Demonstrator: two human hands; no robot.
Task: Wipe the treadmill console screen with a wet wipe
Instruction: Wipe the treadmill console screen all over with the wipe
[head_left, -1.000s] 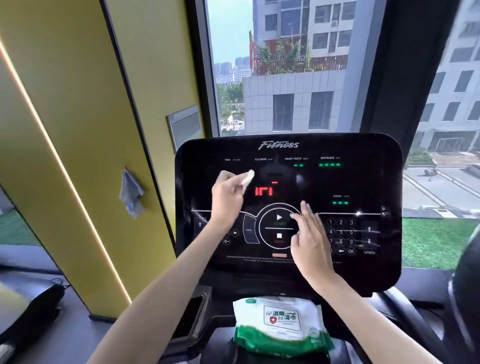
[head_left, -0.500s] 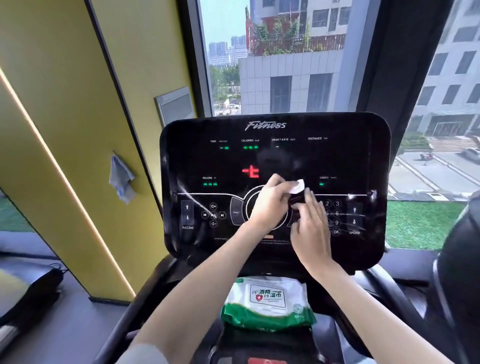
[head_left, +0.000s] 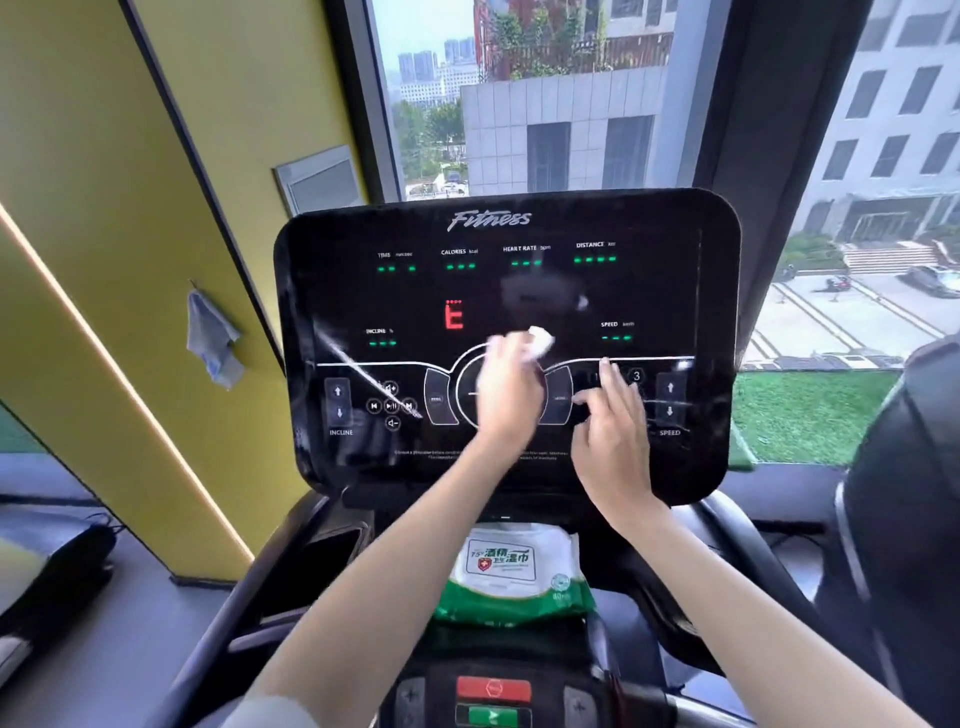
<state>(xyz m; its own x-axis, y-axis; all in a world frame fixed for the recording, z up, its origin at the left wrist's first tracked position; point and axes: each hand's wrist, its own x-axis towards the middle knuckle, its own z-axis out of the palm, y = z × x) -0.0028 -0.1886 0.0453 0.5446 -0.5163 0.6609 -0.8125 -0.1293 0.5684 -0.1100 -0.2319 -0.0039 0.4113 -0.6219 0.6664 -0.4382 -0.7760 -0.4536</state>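
The black treadmill console screen (head_left: 649, 291) stands upright in front of me, lit with green dashes and a red figure. My left hand (head_left: 506, 387) grips a crumpled white wet wipe (head_left: 540, 340) and holds it against the screen's middle, over the round start dial. My right hand (head_left: 610, 421) lies on the number keypad to the right, its fingers spread and lightly bent, holding nothing. Wet streaks show on the glass at the left.
A green and white pack of wet wipes (head_left: 511, 571) lies on the tray below the console. Red and green buttons (head_left: 493, 701) sit lower down. A yellow wall (head_left: 104, 208) with a hanging blue cloth (head_left: 210, 332) is at the left. A window is behind.
My left hand has swept the wipe from the upper left of the screen rightward to the centre. My right hand has shifted right, off the dial and onto the keypad.
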